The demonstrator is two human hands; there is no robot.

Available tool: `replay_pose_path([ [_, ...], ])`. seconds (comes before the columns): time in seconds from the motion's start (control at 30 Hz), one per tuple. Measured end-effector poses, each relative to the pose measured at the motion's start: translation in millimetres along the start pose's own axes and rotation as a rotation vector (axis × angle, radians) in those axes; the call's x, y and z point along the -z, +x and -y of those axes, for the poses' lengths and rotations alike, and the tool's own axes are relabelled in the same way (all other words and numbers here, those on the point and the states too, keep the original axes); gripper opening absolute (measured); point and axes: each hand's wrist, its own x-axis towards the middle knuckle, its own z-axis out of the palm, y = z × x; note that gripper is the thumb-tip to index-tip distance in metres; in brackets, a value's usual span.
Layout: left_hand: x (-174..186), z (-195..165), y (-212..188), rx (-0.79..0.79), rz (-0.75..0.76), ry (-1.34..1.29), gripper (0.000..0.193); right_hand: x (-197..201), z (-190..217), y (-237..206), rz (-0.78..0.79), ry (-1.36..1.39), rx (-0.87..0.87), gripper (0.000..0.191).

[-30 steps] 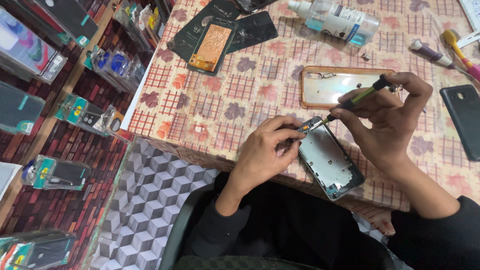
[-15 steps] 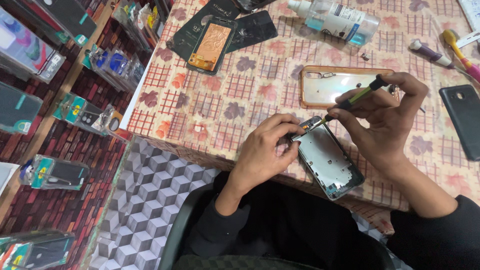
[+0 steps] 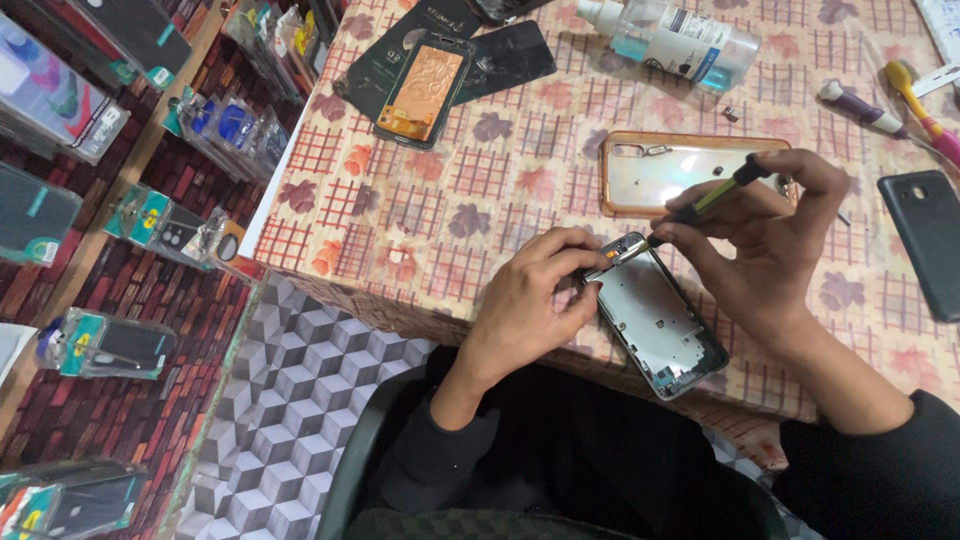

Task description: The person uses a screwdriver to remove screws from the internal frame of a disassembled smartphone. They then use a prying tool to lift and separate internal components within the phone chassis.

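Note:
An opened phone frame (image 3: 660,320) with its silver inner plate up lies at the near edge of the table (image 3: 440,210). My left hand (image 3: 535,300) grips its upper left corner. My right hand (image 3: 765,245) holds a slim screwdriver (image 3: 705,203) with a black and green handle, its tip down on the frame's top end. Just beyond my hands lies a clear phone case (image 3: 680,170) with an orange rim.
A copper-backed phone part (image 3: 425,90) and a cracked black screen (image 3: 505,60) lie at the far left of the table. A clear bottle (image 3: 675,35), a black phone back (image 3: 925,255) and small tools (image 3: 870,110) lie right. Packaged phone cases (image 3: 150,220) hang left.
My right hand and the screwdriver have shifted slightly on the frame's top end. The left hand keeps its grip on the frame.

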Motion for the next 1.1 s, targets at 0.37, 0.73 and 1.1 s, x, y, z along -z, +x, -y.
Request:
replay_pose_path([
  [0.37,0.7,-1.4,1.2,0.015,-0.005,0.000,0.022,-1.4,3.6,3.5,-0.030,-0.067,0.049,0.076],
  [0.73,0.9,-0.9,1.1,0.002,0.012,0.029,0.023,0.3,2.5,-0.7,-0.016,-0.076,0.014,0.076],
  [1.1,-0.5,1.4,2.2,-0.009,0.020,0.056,0.022,0.3,1.5,-0.1,-0.007,-0.043,0.007,0.077],
])
